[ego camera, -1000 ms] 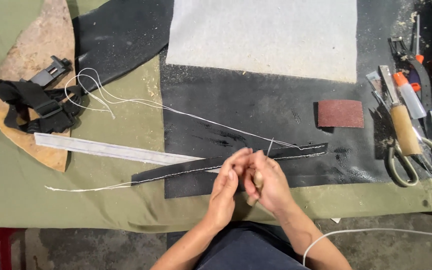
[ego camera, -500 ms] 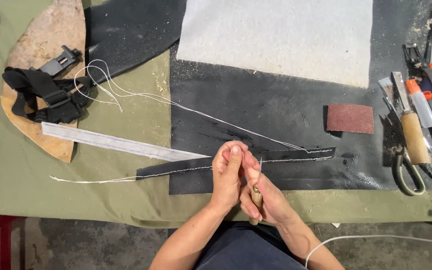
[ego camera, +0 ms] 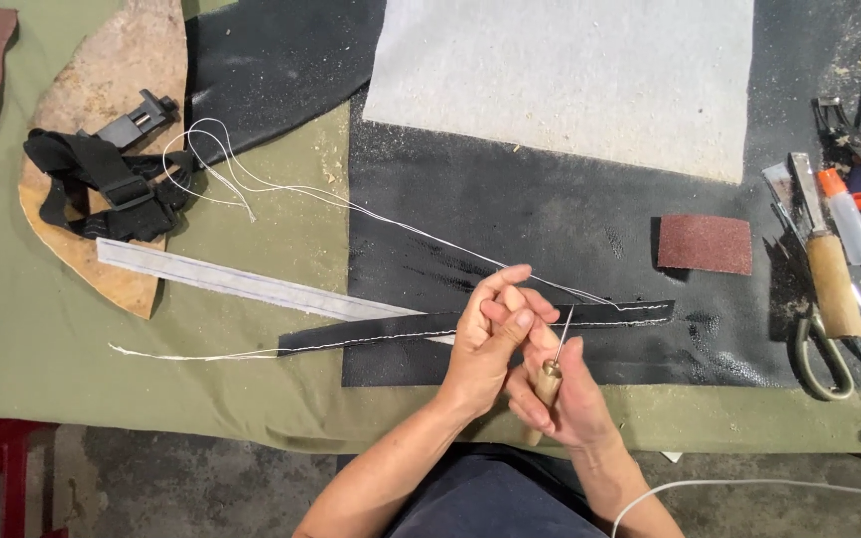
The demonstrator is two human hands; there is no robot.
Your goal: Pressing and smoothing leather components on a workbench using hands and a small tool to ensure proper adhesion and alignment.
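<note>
Strap: one long black leather strip [ego camera: 600, 313] lies flat across the black mat [ego camera: 550, 219], near the table's front edge; looks light, limp, bends easily; best held at the edge beside the stitch line
Thread: one white thread [ego camera: 351, 204], thin and slack, trails left in loops; slips unless pinched
Left hand [ego camera: 485, 344]: fingers pressed together, seemingly pinching the thread over the strap
Right hand [ego camera: 565, 399]: closed round one awl [ego camera: 553, 364], point up
Scissors [ego camera: 829, 344]: one pair, far right

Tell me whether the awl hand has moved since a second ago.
Yes. The right hand with the awl has dropped below the black stitched strip, toward the table edge.
</note>
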